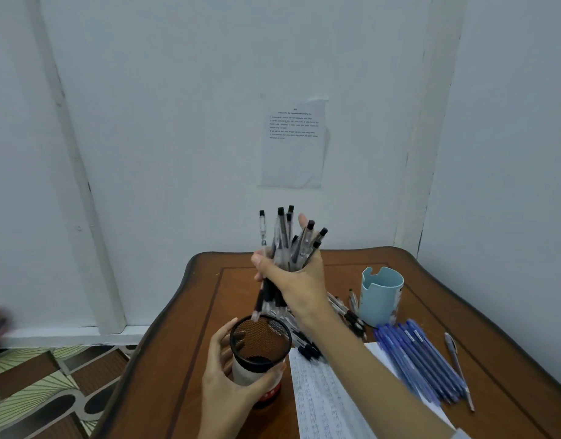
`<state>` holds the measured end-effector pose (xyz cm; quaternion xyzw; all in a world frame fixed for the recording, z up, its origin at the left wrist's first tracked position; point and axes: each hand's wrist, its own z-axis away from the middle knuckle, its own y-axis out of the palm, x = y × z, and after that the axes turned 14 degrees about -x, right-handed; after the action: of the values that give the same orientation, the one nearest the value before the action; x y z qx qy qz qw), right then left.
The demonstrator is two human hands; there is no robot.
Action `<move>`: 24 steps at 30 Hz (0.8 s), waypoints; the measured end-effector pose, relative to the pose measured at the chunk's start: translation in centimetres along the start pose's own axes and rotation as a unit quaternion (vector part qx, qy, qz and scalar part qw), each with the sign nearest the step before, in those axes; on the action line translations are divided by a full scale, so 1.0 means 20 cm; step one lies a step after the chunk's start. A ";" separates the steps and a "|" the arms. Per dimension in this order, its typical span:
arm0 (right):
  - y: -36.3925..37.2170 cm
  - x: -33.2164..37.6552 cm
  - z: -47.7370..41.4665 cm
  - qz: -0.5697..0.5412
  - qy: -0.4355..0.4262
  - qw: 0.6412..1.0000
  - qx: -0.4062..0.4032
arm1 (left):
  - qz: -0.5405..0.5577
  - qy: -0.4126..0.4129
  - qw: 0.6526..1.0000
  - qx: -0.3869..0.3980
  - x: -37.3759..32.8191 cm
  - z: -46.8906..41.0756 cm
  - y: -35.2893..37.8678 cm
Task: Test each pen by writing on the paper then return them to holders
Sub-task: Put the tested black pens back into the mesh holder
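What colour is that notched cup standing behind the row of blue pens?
The cup is pale blue, seen best in the head view.

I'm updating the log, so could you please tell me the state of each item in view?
Mesh holder: looks empty, held by left hand.
Black pen bundle: gripped by right hand, tips at holder rim.
Blue cup: upright, untouched.
Paper: flat, written on.
Blue pens: lying loose, partly on paper.
Spare black pens: lying on table.

Print on wall notice (pixel 292 144), table paper (pixel 320 394): unreadable.
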<state>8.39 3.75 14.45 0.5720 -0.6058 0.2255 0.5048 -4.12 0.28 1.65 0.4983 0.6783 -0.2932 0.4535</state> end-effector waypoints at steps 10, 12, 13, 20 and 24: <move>-0.02 -0.29 0.09 0.068 0.032 0.994 -0.074 | -0.002 -0.018 1.000 -0.006 0.04 -0.01 0.00; -0.03 -0.31 0.09 0.099 0.030 0.992 -0.069 | -0.008 -0.010 1.000 0.000 0.04 0.00 0.00; -0.04 -0.32 0.09 0.114 0.033 0.991 -0.066 | -0.009 -0.009 1.000 -0.002 0.04 0.00 0.00; -0.07 -0.32 0.13 0.138 0.032 0.990 -0.019 | -0.016 -0.004 1.000 -0.005 0.03 0.00 0.00; -0.09 -0.34 0.10 0.146 0.049 0.988 0.017 | -0.026 0.010 1.000 -0.007 0.02 0.00 0.00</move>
<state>8.15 4.71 7.19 0.4743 -0.6532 0.3345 0.4863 -4.17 0.50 1.26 0.4799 0.6979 -0.2951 0.4422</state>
